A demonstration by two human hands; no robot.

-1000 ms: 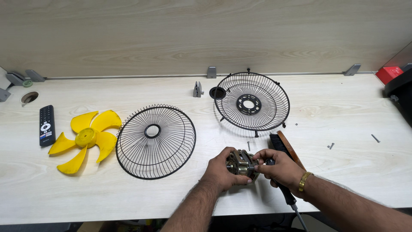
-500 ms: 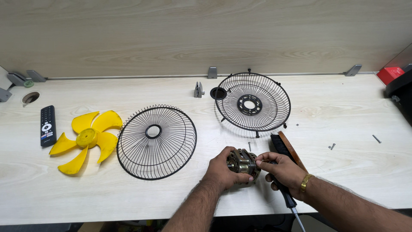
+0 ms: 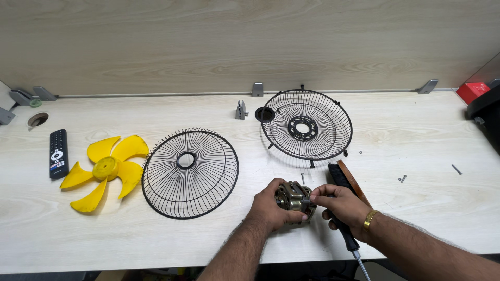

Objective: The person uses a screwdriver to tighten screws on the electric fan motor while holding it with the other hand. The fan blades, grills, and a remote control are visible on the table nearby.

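A small metal fan motor (image 3: 295, 198) rests near the table's front edge, between both of my hands. My left hand (image 3: 271, 204) cups its left side. My right hand (image 3: 341, 205) pinches the motor's right end with thumb and forefinger, and a black-handled screwdriver (image 3: 348, 240) lies under that hand. A brush with a wooden back (image 3: 348, 179) lies just behind my right hand.
Two black wire fan guards lie on the pale table (image 3: 416, 135): one (image 3: 190, 173) at centre, one (image 3: 307, 125) behind the motor. A yellow fan blade (image 3: 107, 169) and a black remote (image 3: 58, 153) are at the left. Loose screws (image 3: 402, 178) lie at the right.
My right fingers have shifted from the motor's top to its right end; the motor and my left hand stay almost where they were.
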